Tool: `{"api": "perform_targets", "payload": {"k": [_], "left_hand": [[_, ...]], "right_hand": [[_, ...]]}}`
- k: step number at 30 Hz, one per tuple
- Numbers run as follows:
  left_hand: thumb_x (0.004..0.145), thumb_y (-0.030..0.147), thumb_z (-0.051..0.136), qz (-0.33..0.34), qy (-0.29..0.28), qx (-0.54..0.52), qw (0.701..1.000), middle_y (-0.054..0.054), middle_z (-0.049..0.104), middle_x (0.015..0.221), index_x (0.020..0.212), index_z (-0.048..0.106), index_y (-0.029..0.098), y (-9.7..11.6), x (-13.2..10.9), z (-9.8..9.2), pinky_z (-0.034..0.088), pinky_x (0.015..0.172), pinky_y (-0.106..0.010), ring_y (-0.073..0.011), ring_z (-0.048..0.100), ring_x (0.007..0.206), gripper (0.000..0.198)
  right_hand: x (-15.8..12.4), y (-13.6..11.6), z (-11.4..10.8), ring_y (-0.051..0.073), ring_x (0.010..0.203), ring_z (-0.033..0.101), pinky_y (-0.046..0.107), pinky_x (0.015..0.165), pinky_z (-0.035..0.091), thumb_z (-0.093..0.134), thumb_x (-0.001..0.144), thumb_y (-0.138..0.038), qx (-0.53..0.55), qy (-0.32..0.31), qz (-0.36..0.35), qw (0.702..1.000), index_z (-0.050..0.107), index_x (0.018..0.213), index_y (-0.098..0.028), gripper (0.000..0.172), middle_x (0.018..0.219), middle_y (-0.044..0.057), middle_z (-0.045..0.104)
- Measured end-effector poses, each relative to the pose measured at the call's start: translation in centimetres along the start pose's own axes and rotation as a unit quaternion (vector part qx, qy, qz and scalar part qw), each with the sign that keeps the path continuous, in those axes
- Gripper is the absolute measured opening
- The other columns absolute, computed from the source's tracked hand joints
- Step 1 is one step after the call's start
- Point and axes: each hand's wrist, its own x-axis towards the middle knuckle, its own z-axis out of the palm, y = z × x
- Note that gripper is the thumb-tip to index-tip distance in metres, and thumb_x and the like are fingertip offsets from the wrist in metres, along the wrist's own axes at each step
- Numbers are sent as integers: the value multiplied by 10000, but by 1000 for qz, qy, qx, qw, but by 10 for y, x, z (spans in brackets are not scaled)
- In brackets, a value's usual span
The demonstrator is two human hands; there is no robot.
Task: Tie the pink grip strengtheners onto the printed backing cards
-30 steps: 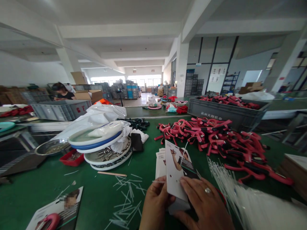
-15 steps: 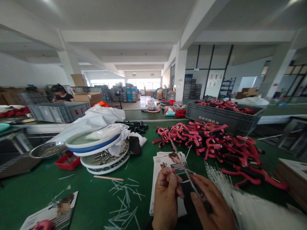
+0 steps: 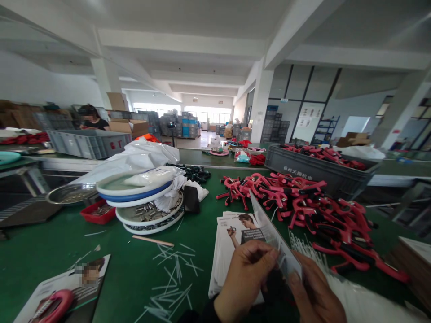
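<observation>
A printed card [image 3: 274,226], tilted nearly edge-on, stands in my right hand [image 3: 314,287], its thumb on the near face and the fingers behind. My left hand [image 3: 247,273] pinches against the card's left side, thumb and forefinger together on a thin white cable tie, mostly hidden by the fingers. Under and beyond my left hand lies a stack of printed cards [image 3: 224,242] with a person's picture. To the right, a bag of white cable ties [image 3: 360,291] lies partly behind my right hand. Pink-and-black hand clamps [image 3: 303,197] are heaped beyond both hands.
Cut white strips [image 3: 175,269] litter the green table. At lower left, a pink-handled tool [image 3: 60,303] rests on another card. White-rimmed trays [image 3: 121,215] of metal parts are stacked left, beside a red tray [image 3: 97,213]. A grey crate [image 3: 283,163] stands behind the heap; a co-worker [image 3: 92,119] is far left.
Both hands and the held card have shifted right. The card's face has turned more toward view, and my left fingers now press close against it. The view has also shifted slightly.
</observation>
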Motion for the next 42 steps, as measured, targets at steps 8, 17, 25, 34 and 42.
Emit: {"api": "perform_targets", "payload": {"k": [8,17,25,34,42], "left_hand": [[645,484,688,10,-11,26,1000,19,508,554,672,655,125,6,-2,-3,301,337,-165,-30,360,380,361],[646,480,689,20,-14,58,998,14,497,546,677,678,139,14,-6,-10,336,353,-164,-49,391,412,342],[667,456,684,40,2,37,999,25,515,543,666,621,135,19,-5,-14,346,371,-161,-38,419,388,327],[709,429,669,117,73,-83,987,39,527,706,848,506,207,6,-10,-13,413,481,-164,-64,503,534,309],[709,370,664,103,167,206,959,-13,561,661,678,641,149,17,-20,-63,392,521,-208,-115,500,561,224]], "right_hand": [[-2,3,2,218,995,608,296,821,530,444,884,-337,32,-18,8,999,535,1163,-244,308,1126,73,606],[1,-1,5,225,967,625,271,732,560,447,886,-309,66,-17,4,998,559,1143,-239,289,1087,79,634],[-2,-6,7,218,937,634,284,758,550,452,879,-339,28,-28,-37,999,573,1118,-238,286,1094,79,631],[8,-17,18,212,964,627,298,791,542,503,847,-233,-42,-39,-200,978,513,1187,-195,342,1056,97,646],[9,-16,36,221,1026,596,330,829,529,480,858,-286,-75,-59,-233,968,482,1220,-147,388,1118,122,624]]}}
